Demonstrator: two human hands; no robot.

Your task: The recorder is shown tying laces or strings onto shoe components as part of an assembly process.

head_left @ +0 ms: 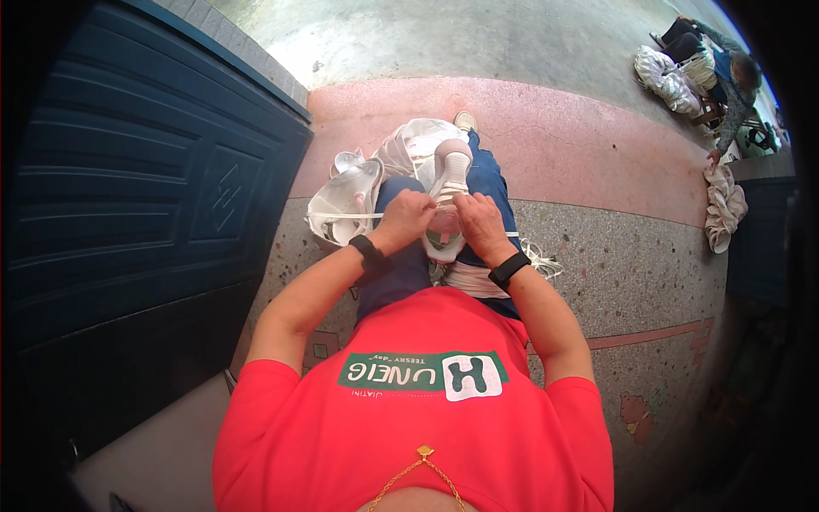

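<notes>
Here our left hand (408, 215) is closed in a pinch on a white lace (341, 215), which runs taut from the fingers out to our left, and our right hand (479, 220) is closed too, its fingers pressed on the upper of the pale shoe (450, 183) that lies sole-up along our lap, toe pointing away from us. Both hands meet at the near half of the shoe, just touching each other, and each wrist carries a black band. As we judge it, the lacing is under way but not finished: the lace is not yet drawn in and no knot shows, though our fingers hide the eyelets, so we cannot tell how many rows are threaded. Just beside our left knee sits a clear plastic bag (345, 198) with more pale shoes in it, and near our right thigh a loose bundle of white laces (539, 258) lies on the speckled floor (614, 256); we take these as work left. Well apart, at the upper right, another person (732, 90) bends over similar white bundles.
</notes>
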